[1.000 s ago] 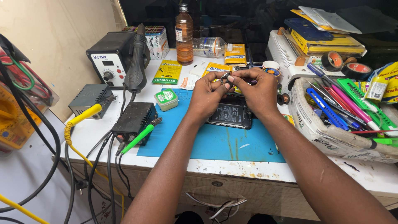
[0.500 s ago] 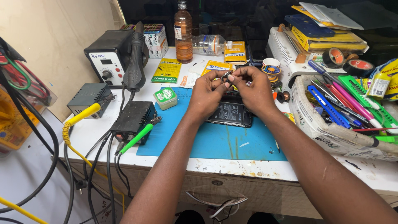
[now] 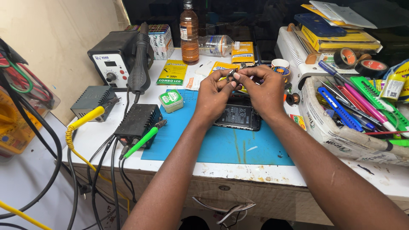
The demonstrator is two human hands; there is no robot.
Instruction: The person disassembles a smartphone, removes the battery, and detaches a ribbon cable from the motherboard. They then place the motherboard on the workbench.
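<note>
Both hands (image 3: 240,89) pinch a small part (image 3: 230,76) above the phone (image 3: 236,117).

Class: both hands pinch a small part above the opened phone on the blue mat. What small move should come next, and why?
Probably lower the small part toward the opened phone. The left hand and right hand both pinch it in the air right above the phone on the blue mat, and nothing lies between.

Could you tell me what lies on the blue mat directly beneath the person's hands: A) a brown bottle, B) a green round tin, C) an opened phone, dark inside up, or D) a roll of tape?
C: the opened phone lies on the blue mat, just below the left hand and right hand.
</note>
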